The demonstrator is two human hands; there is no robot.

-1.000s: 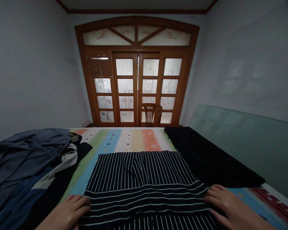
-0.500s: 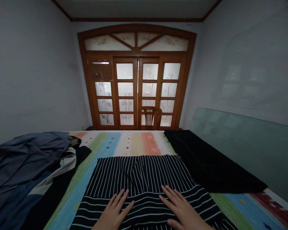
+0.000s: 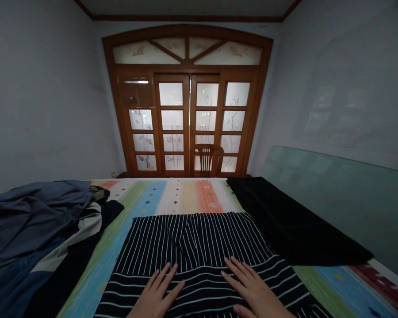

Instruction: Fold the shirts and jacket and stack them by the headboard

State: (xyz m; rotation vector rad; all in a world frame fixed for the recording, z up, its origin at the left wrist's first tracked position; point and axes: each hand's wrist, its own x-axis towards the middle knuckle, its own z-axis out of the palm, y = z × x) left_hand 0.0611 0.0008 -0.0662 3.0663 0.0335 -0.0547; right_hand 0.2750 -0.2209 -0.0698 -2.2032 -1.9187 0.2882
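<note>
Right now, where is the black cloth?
In the head view, the black cloth lies on the right side of the bed, between the striped cloth and a glass sheet.

A head-worn camera looks forward and down along a patterned bedspread [image 3: 182,196] (a wide view, close above the bed), glazed wooden doors [image 3: 185,123] at twelve o'clock, left hand [image 3: 155,293] and right hand [image 3: 254,291] near at six.

A bed [image 3: 185,198] carries pinstriped cloth [image 3: 192,243], black fabric [image 3: 292,221], heaped clothes [image 3: 36,221].

Left hand [image 3: 155,296], right hand [image 3: 255,291] moved inward from edges, now flat on striped garment [image 3: 199,238]
</note>
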